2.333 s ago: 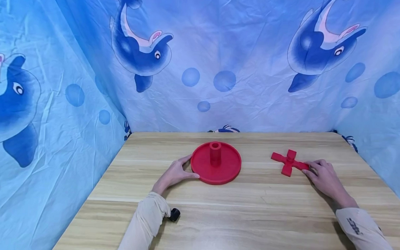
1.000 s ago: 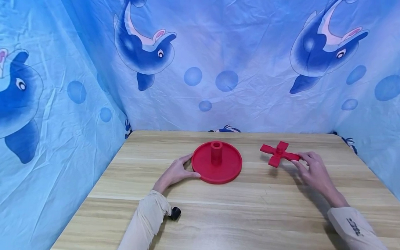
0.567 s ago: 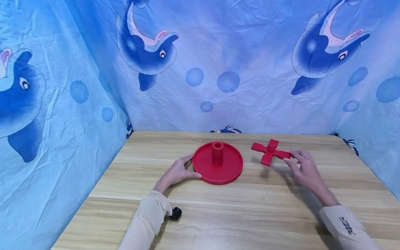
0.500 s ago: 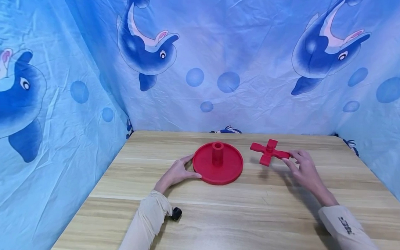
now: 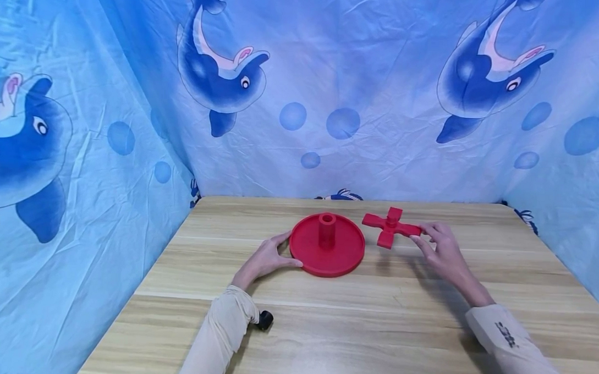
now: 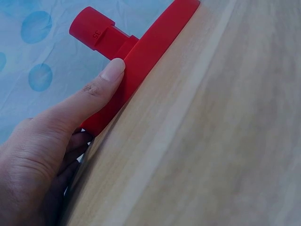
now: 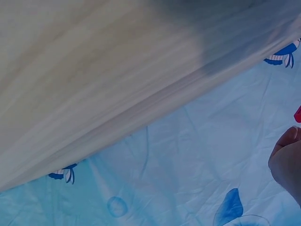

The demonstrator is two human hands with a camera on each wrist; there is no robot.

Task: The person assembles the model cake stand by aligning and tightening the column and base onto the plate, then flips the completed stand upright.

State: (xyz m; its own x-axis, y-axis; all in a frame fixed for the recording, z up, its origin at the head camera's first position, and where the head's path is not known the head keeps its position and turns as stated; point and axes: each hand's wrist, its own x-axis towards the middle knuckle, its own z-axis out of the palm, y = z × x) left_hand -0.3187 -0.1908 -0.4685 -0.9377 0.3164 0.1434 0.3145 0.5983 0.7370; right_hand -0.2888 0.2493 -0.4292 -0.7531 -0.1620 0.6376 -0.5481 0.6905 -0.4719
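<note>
**Left hand (image 5: 264, 258) at a shallow round dish of plastic-looking red (image 5: 346, 253); right hand (image 5: 441, 250) with a flat, four-armed red cross (image 5: 390, 226)**

In the head view, the dish rests on the pale wood-grain table (image 5: 324, 342), its low rim set between the left hand's thumb and fingers, which grip it from one side. The right hand pinches one arm of the cross between thumb and fingertips; a soft shadow on the table shows the piece held aloft, just right of the dish. Whether cross and rim touch cannot be told.

Only the head view shows the open bore of the upright red tube (image 5: 326, 232) at the dish's centre and the raised round boss (image 5: 393, 217) on the cross. Only the left wrist view discloses the number "35" (image 6: 97, 35) on the tube, reading inverted, and its stepped profile: broad collar, narrower neck. There the thumb lies against the dish's smooth outer wall. The right wrist view catches part of the right hand and a sliver of red at the frame's edge; the grip is unreadable there.

Materials: matt red surfaces, streaked wood grain, and creased blue cloth (image 5: 404, 163) printed with dolphins and bubbles. The beige sleeves (image 5: 220, 330) are wrinkled.
</note>
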